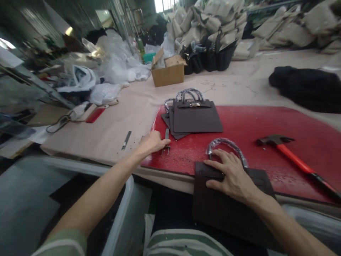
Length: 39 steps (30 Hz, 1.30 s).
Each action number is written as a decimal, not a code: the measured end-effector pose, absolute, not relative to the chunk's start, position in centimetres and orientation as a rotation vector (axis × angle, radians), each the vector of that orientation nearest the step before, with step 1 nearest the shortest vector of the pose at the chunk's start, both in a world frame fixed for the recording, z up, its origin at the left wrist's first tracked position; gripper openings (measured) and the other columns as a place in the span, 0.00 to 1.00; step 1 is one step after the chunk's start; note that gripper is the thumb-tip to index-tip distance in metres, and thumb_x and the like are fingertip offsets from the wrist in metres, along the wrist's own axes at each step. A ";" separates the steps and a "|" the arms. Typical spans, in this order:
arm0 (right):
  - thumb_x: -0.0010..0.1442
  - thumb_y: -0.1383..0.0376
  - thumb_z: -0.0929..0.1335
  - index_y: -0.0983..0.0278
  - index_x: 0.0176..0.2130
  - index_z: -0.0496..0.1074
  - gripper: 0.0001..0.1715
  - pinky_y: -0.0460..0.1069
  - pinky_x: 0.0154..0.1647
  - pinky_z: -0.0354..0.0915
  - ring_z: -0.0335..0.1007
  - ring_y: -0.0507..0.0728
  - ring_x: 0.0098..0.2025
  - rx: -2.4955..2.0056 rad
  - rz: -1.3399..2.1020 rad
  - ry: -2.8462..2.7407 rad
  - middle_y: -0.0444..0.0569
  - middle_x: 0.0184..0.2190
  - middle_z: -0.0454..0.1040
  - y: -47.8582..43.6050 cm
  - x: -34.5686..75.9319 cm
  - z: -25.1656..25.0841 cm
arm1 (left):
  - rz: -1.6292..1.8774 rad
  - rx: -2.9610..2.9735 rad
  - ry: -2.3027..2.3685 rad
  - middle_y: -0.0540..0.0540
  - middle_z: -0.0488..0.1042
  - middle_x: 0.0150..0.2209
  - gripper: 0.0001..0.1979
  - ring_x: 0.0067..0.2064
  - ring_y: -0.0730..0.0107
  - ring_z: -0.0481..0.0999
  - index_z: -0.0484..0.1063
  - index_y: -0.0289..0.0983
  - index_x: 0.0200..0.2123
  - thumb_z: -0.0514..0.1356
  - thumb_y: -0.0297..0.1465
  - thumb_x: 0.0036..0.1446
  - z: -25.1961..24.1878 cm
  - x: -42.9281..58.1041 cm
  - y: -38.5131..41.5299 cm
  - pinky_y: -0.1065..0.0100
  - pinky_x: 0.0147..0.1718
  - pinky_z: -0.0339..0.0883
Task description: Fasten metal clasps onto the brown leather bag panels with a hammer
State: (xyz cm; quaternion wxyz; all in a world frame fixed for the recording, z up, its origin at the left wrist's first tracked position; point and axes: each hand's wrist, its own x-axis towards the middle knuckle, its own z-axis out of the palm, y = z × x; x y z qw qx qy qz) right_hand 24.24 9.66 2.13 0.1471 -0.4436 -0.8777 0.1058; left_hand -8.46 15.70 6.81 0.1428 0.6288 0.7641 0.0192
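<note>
My right hand [231, 174] lies over the top of a dark brown handbag panel [213, 206] and holds it, fingers spread near its clasp slot. The panel hangs over the table's front edge, and its plastic-wrapped handle [226, 142] arches onto the red mat. At the mat's left edge, my left hand [154, 142] is closed around something small, its thumb stretched out; the fingertips are partly hidden. Beside the thumb lies a narrow metal strip [167, 133], with thin metal prongs [168, 150] just below. Behind it is a stack of similar brown panels [197, 117] with wrapped handles.
A hammer [290, 153] with a red handle rests on the red mat [239, 124] at right. Another metal strip [126, 140] lies on the left. Farther back are a cardboard box [168, 75], black bags [207, 57], heaped beige bags [207, 21] and black cloth [306, 87].
</note>
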 end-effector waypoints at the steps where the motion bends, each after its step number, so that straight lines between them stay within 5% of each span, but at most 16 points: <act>1: 0.47 0.51 0.78 0.55 0.54 0.76 0.35 0.74 0.64 0.51 0.56 0.73 0.64 -1.286 0.317 -2.531 0.58 0.62 0.61 9.5 24.1 2.4 | 0.018 1.789 2.210 0.39 0.76 0.25 0.23 0.32 0.57 0.77 0.75 0.34 0.25 0.62 0.51 0.53 6.7 -7.8 16.1 0.65 0.32 0.64; 8: 0.46 0.51 0.79 0.55 0.54 0.75 0.36 0.73 0.66 0.48 0.54 0.72 0.65 -1.323 0.372 -2.517 0.56 0.63 0.60 9.1 23.9 3.0 | -0.024 1.467 2.176 0.46 0.68 0.15 0.11 0.21 0.63 0.74 0.72 0.33 0.21 0.66 0.34 0.49 6.4 -7.0 17.6 0.67 0.25 0.67; 12: 0.45 0.51 0.79 0.55 0.54 0.75 0.38 0.72 0.66 0.49 0.54 0.72 0.65 -1.306 0.363 -2.517 0.57 0.63 0.60 9.1 23.9 2.9 | 0.442 1.136 1.884 0.48 0.68 0.17 0.12 0.20 0.71 0.69 0.69 0.34 0.21 0.67 0.33 0.49 6.8 -8.5 15.5 0.69 0.22 0.71; 17: 0.44 0.51 0.79 0.55 0.55 0.75 0.39 0.71 0.67 0.47 0.53 0.71 0.66 -1.291 0.380 -2.505 0.57 0.63 0.61 9.1 24.0 2.8 | 0.962 0.958 1.449 0.41 0.77 0.30 0.20 0.29 0.63 0.78 0.71 0.34 0.28 0.72 0.42 0.44 6.3 -8.4 10.2 0.61 0.29 0.79; 20: 0.45 0.50 0.79 0.54 0.55 0.75 0.38 0.71 0.67 0.46 0.54 0.71 0.65 -1.280 0.376 -2.499 0.56 0.62 0.61 9.1 24.0 2.8 | 1.189 1.094 1.327 0.40 0.79 0.38 0.21 0.38 0.58 0.82 0.71 0.34 0.38 0.70 0.43 0.49 4.8 -5.4 6.6 0.57 0.39 0.79; 26: 0.46 0.50 0.78 0.54 0.55 0.75 0.38 0.71 0.66 0.46 0.54 0.71 0.65 -1.281 0.387 -2.495 0.55 0.61 0.63 9.0 24.0 2.9 | 1.528 1.544 1.184 0.40 0.77 0.47 0.08 0.49 0.58 0.79 0.69 0.37 0.44 0.61 0.33 0.64 1.4 2.6 2.2 0.53 0.54 0.72; 39: 0.47 0.50 0.78 0.54 0.55 0.74 0.38 0.71 0.66 0.46 0.54 0.71 0.64 -1.286 0.375 -2.488 0.56 0.61 0.62 8.9 24.2 3.1 | 1.600 1.588 1.236 0.39 0.77 0.50 0.08 0.52 0.59 0.78 0.65 0.37 0.46 0.59 0.31 0.65 -1.8 4.0 2.3 0.52 0.56 0.72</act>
